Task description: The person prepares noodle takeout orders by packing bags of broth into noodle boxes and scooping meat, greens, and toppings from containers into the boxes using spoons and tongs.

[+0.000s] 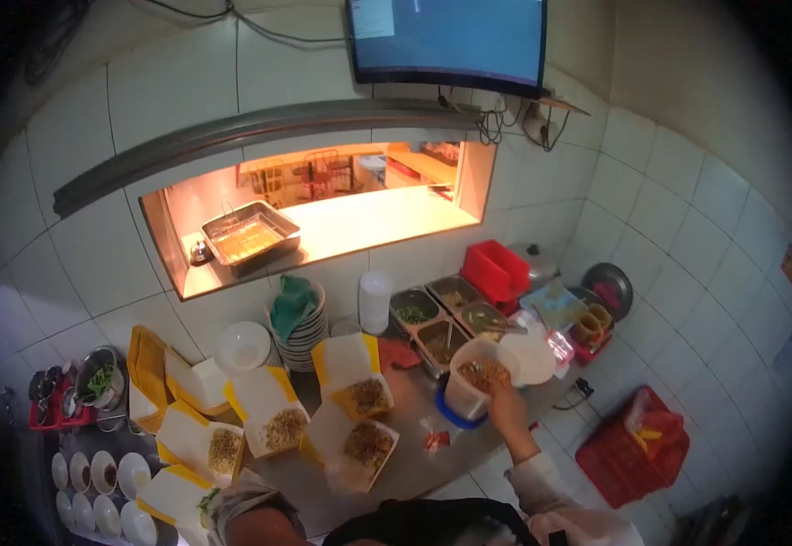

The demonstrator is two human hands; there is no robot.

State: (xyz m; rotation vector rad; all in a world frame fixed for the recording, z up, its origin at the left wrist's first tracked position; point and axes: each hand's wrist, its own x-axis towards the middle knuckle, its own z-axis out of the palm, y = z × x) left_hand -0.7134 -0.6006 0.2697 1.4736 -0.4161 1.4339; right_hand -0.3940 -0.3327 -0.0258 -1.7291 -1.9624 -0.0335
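My right hand [504,400] reaches into a clear plastic tub [460,399] of brown, crumbly food [480,371]. Its fingers are hidden at the food, so I cannot tell whether they grip any. Under the tub lies something round and blue [458,417]. At the bottom edge my left forearm [264,528] shows beside a grey sleeve; the left hand itself does not show. Left of the tub stand several open yellow-and-white takeaway boxes [255,396], most with a brown crumbly topping. The box [173,491] nearest my left arm has something green in it.
Metal pans of ingredients [414,314] line the wall behind the tub. Stacked bowls [300,337], small white dishes [135,475] and folded boxes [146,364] stand at left. A red crate [633,446] is at right. A metal tray [250,237] sits in the hatch.
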